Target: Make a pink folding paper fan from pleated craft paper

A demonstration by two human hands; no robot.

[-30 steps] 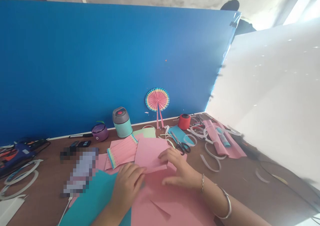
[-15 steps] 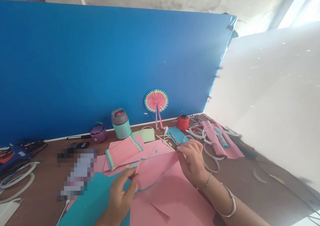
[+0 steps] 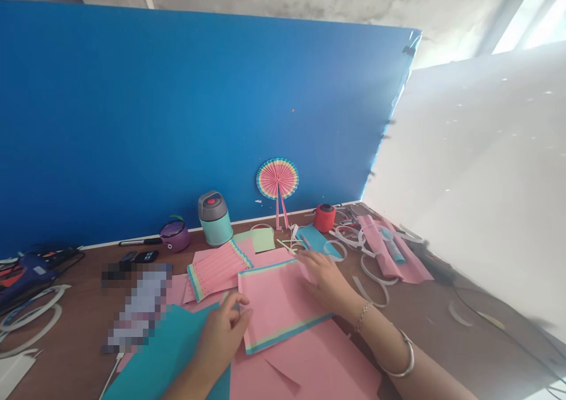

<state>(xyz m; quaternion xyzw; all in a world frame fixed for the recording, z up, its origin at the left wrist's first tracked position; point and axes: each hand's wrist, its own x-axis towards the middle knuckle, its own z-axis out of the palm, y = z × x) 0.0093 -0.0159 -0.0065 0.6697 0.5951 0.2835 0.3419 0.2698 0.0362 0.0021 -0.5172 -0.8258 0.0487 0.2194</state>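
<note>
A pink sheet of paper with blue and yellow strips along two opposite edges (image 3: 278, 297) lies in front of me on larger pink paper (image 3: 318, 359). Beside its left edge is my left hand (image 3: 223, 329), fingers loosely curled, with thumb and index finger apart at the edge. My right hand (image 3: 327, 282) rests flat over the sheet's right side, fingers stretched out, covering part of it. Behind the sheet lies a creased pink paper piece with similar striped edges (image 3: 220, 270). Teal paper (image 3: 163, 353) lies under my left forearm.
A round pleated paper fan (image 3: 277, 179) stands against the blue panel. Nearby are a teal-and-grey container (image 3: 215, 220), a purple pot (image 3: 174, 236) and a red object (image 3: 325, 217). White strips (image 3: 375, 279) and pink paper (image 3: 378, 250) lie right; a glue gun (image 3: 30, 273) is left.
The striped sheet has turned from a raised, tilted hold to lying flat, striped face up. My right hand has let go of its far corner and spread over it; the left has loosened.
</note>
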